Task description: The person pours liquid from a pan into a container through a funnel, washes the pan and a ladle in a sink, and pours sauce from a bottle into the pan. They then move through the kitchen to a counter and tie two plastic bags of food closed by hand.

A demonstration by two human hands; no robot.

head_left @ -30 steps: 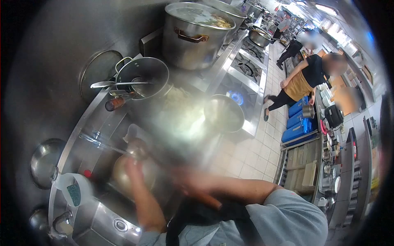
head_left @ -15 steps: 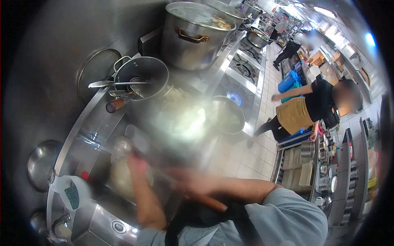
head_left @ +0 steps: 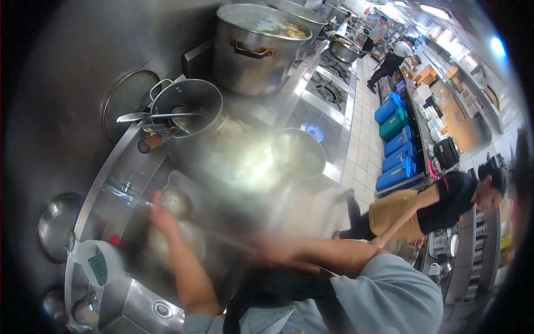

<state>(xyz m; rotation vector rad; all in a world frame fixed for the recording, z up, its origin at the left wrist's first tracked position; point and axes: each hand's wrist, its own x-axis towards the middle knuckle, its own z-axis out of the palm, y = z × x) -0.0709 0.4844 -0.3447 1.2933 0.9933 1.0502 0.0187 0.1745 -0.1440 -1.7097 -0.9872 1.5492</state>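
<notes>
My left hand (head_left: 165, 216) is at the free end of a metal faucet (head_left: 127, 195), its fingers closed around the tip. Below it, two round metal vessels, a smaller one (head_left: 177, 201) and a larger pale one (head_left: 181, 240), sit in the sink area. My right hand (head_left: 275, 249), smeared by motion, grips the wooden handle (head_left: 306, 267) of a long-handled ladle. Its thin shaft slants left toward the round vessels, and I cannot tell where its head ends. Ahead of both hands, steam and glare cover a wide wok (head_left: 245, 158).
A large stockpot (head_left: 261, 53) stands at the back. On the left are a dark pot (head_left: 192, 106) with a spoon across it and a white container (head_left: 100, 259) holding a green scouring pad. A burner flame (head_left: 312, 132) is lit. A person (head_left: 428, 206) is at the right.
My left hand has moved left and up to the faucet's end. My right hand has shifted slightly with the ladle. The nearby person has moved down and right in view.
</notes>
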